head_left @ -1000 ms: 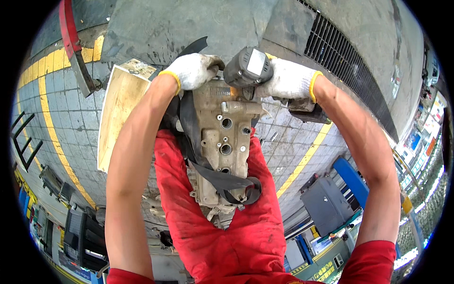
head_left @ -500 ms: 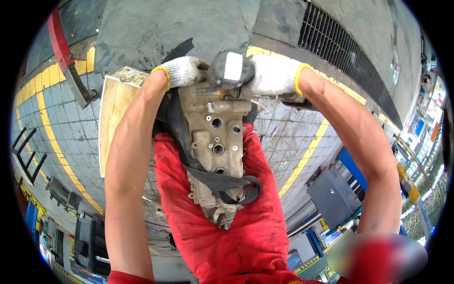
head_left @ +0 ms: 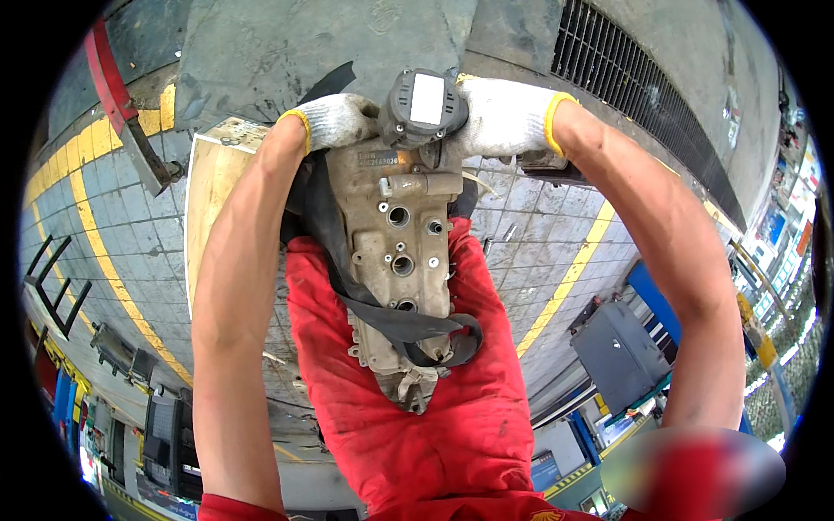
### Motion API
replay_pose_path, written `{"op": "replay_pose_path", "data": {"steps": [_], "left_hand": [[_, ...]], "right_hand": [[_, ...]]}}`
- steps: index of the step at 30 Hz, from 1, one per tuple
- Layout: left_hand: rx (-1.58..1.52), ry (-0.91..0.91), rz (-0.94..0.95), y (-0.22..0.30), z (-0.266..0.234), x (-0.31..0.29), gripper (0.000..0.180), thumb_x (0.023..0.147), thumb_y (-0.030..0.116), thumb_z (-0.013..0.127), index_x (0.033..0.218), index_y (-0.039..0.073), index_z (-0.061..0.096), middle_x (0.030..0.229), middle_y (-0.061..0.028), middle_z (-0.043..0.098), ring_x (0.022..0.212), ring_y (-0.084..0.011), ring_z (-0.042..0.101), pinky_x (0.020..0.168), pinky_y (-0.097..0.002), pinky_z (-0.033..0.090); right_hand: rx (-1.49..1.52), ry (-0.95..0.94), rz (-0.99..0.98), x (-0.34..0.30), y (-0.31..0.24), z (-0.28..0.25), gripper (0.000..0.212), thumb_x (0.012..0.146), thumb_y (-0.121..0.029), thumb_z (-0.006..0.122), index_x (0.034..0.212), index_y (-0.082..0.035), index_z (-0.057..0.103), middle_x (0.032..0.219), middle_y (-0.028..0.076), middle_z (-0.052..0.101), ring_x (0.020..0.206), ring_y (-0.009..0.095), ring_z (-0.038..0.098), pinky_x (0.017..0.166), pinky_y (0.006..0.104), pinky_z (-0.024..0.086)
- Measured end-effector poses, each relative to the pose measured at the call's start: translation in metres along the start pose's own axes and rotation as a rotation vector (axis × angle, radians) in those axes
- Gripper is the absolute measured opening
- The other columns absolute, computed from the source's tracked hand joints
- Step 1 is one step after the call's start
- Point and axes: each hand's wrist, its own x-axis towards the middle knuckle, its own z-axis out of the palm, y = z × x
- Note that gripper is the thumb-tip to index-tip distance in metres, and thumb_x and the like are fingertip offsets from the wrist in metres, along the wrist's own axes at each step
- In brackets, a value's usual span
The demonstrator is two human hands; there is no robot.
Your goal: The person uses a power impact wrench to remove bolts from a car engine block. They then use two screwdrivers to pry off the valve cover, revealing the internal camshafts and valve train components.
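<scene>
A grimy engine (head_left: 369, 239) with round holes along its top lies between my red-trousered legs. At its far end, a dark grey cordless power tool (head_left: 426, 106) stands with its vented end and a white label facing up. My right hand (head_left: 504, 120), in a white knit glove with a yellow cuff, is closed around the tool's right side; the grip is hidden. My left hand (head_left: 343, 122), gloved alike, sits at the tool's left by the engine's far edge. Its fingers are curled in, and what they hold is hidden. A black strap (head_left: 382, 323) runs loosely across the engine.
A wooden box (head_left: 213, 191) stands to the left, near a red and grey metal arm (head_left: 117, 95). Beyond my right hand is a floor grate (head_left: 625, 87). A grey case (head_left: 617, 356) stands at the right on tiles with yellow lines (head_left: 569, 278).
The power tool's top end has tipped slightly, showing more of its vents. Both hands keep nearly the same places, and the engine has barely shifted in view.
</scene>
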Motion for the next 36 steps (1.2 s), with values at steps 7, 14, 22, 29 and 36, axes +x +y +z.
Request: {"op": "replay_pose_path", "data": {"steps": [7,14,22,29,36], "left_hand": [[0.034,0.03,-0.093,0.021,-0.001,-0.004,0.048,0.101,0.029,0.065,0.139,0.002,0.07,0.128,-0.0159,0.077,0.113,-0.024,0.072,0.101,-0.0371,0.054],[-0.084,0.029,0.171,-0.029,0.002,0.007,0.042,0.101,0.024,0.062,0.136,0.002,0.071,0.128,-0.0142,0.076,0.111,-0.0263,0.072,0.1,-0.0361,0.054],[-0.191,0.443,0.173,0.026,-0.009,-0.069,0.054,0.108,0.037,0.064,0.149,0.003,0.062,0.117,-0.0058,0.073,0.096,-0.0149,0.064,0.081,-0.0278,0.054],[-0.447,0.575,0.13,0.064,0.006,-0.151,0.05,0.107,0.037,0.072,0.144,0.004,0.066,0.106,-0.0034,0.074,0.092,-0.0102,0.062,0.079,-0.0304,0.053],[-0.233,0.754,0.057,0.063,0.045,-0.176,0.029,0.109,0.026,0.067,0.124,0.001,0.071,0.097,-0.0044,0.071,0.087,-0.0137,0.064,0.079,-0.0314,0.055]], "right_hand": [[0.154,0.077,0.035,-0.014,-0.011,-0.003,0.05,0.08,-0.038,0.082,0.1,0.007,0.078,0.077,0.02,0.074,0.067,0.03,0.07,0.067,0.0431,0.057],[0.189,0.091,0.05,-0.014,-0.025,-0.003,0.051,0.081,-0.035,0.082,0.11,0.006,0.075,0.082,0.015,0.073,0.067,0.021,0.067,0.062,0.0384,0.054],[0.627,0.179,0.112,-0.061,-0.038,-0.036,0.028,0.087,-0.026,0.082,0.1,-0.001,0.076,0.071,0.001,0.065,0.058,0.009,0.058,0.053,0.0291,0.047],[0.863,0.162,-0.065,-0.078,-0.057,-0.043,0.022,0.094,-0.015,0.081,0.11,0.0,0.081,0.093,0.005,0.078,0.073,0.009,0.068,0.061,0.0284,0.052],[0.794,0.158,-0.055,-0.077,-0.087,-0.04,0.025,0.094,-0.017,0.08,0.113,0.0,0.08,0.096,0.004,0.079,0.083,0.009,0.07,0.071,0.0287,0.057]]}}
